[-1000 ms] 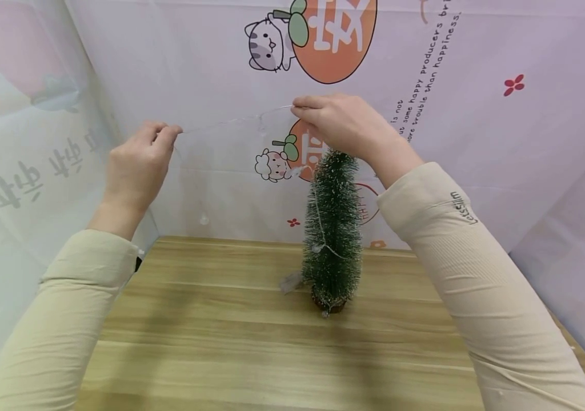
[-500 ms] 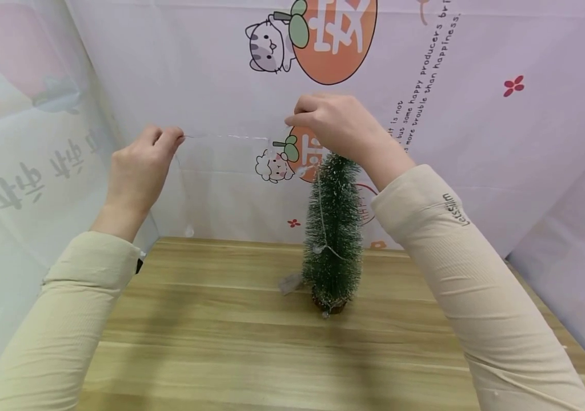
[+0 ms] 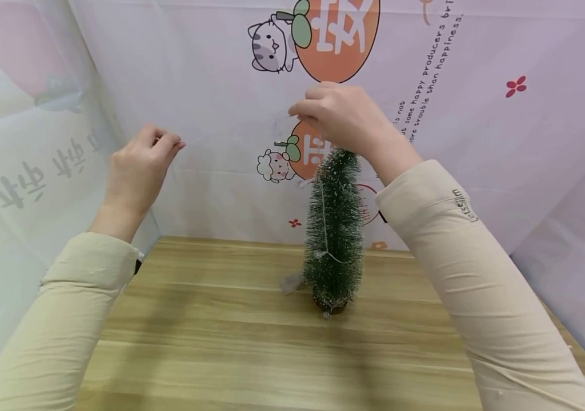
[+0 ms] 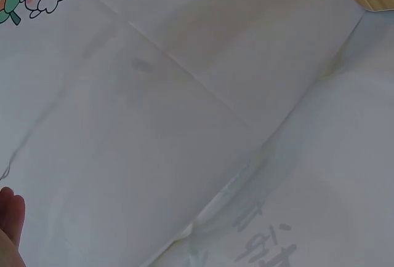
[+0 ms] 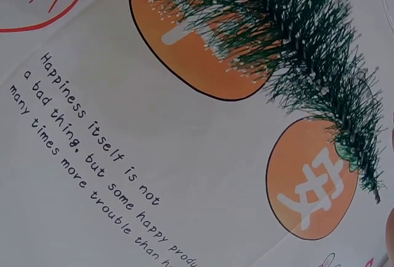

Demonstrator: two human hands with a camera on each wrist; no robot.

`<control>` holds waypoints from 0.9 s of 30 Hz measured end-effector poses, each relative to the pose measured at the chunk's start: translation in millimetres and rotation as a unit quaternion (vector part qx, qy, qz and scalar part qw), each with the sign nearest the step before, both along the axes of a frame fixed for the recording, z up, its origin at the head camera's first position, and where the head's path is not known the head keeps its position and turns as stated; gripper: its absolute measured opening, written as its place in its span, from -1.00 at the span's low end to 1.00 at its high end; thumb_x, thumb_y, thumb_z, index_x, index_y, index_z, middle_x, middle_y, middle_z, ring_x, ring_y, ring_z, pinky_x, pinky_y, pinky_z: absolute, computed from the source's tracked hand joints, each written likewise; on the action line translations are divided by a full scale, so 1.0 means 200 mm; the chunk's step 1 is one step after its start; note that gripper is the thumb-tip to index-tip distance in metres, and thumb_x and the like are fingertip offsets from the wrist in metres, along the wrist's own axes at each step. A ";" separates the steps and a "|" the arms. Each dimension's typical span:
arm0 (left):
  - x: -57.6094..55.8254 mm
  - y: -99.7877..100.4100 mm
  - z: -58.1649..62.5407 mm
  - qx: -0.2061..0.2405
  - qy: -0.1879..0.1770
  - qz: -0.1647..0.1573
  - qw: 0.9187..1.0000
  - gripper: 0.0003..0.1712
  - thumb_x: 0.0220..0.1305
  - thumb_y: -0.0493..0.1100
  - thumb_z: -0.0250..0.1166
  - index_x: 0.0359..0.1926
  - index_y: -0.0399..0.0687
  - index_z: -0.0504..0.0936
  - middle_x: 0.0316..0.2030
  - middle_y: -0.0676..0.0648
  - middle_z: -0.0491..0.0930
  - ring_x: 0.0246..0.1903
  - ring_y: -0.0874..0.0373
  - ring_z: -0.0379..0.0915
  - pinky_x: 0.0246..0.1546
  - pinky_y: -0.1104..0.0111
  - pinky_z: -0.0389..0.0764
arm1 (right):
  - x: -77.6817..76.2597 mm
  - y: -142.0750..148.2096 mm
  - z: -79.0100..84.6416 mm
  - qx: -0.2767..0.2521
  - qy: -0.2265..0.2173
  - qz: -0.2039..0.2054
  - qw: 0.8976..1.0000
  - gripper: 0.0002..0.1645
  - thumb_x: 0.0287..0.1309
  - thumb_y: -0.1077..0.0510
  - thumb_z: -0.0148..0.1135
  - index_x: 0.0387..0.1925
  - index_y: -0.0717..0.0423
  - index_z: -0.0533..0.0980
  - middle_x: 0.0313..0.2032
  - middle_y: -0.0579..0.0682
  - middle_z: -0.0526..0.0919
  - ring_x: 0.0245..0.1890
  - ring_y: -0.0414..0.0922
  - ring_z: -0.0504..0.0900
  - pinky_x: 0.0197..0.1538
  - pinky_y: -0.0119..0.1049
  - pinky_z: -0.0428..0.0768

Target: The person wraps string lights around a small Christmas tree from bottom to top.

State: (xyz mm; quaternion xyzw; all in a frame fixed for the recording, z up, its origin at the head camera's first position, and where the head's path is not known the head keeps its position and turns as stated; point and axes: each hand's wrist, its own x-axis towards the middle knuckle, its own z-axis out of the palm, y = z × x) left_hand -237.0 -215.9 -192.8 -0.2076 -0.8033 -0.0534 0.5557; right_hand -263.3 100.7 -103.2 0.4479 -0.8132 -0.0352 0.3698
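Note:
A small green bottle-brush Christmas tree (image 3: 336,222) with frosted tips stands upright on the wooden table. Part of a thin string of lights (image 3: 324,220) runs down its front, with a small clear bulb at a bend. To the left of the tree and above table height, my left hand (image 3: 138,165) pinches the faint clear wire between thumb and fingers. My right hand (image 3: 337,117) is just above the treetop, fingertips pinching the same strand. Between the hands the wire stretches almost invisibly. The right wrist view shows the tree's tip (image 5: 363,150); most of that hand is outside it.
A pale grey tag-like piece (image 3: 291,283) lies beside the tree's brown base (image 3: 331,307). The wooden tabletop (image 3: 210,342) meets a printed white backdrop (image 3: 210,68) behind, and pale sheets (image 3: 9,228) close in the sides.
The strand between my hands sagged half a second ago and is straighter now. My right hand dipped, then rose slightly. My left hand has lowered a little; the bulb dangling below it is no longer visible.

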 end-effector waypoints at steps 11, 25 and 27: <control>-0.01 0.01 0.00 -0.049 0.030 0.017 0.998 -0.75 0.41 -0.22 0.05 -0.26 -0.31 0.60 -0.35 -0.25 0.59 -0.48 -0.15 0.59 -0.54 0.10 0.64 | -0.03 0.03 0.03 -0.019 -0.025 -0.027 0.999 -0.80 0.25 0.23 0.17 -0.21 0.13 0.70 -0.29 0.07 0.69 -0.25 0.01 0.60 -0.25 -0.13 0.61; -0.02 0.02 0.00 -0.067 0.049 0.014 0.996 -0.81 0.37 -0.41 0.04 -0.21 -0.32 0.59 -0.32 -0.26 0.57 -0.44 -0.15 0.57 -0.54 0.11 0.64 | -0.02 0.06 0.06 -0.074 -0.064 -0.042 0.994 -0.82 0.28 0.26 0.13 -0.29 0.15 0.66 -0.26 0.07 0.74 -0.27 0.02 0.69 -0.21 -0.11 0.60; -0.02 0.03 0.00 -0.069 0.046 0.014 0.996 -0.81 0.38 -0.40 0.03 -0.20 -0.32 0.59 -0.31 -0.26 0.57 -0.42 -0.16 0.58 -0.52 0.11 0.65 | -0.02 0.07 0.06 -0.085 -0.064 -0.051 0.993 -0.83 0.28 0.25 0.14 -0.27 0.16 0.66 -0.25 0.08 0.74 -0.24 0.02 0.68 -0.17 -0.11 0.60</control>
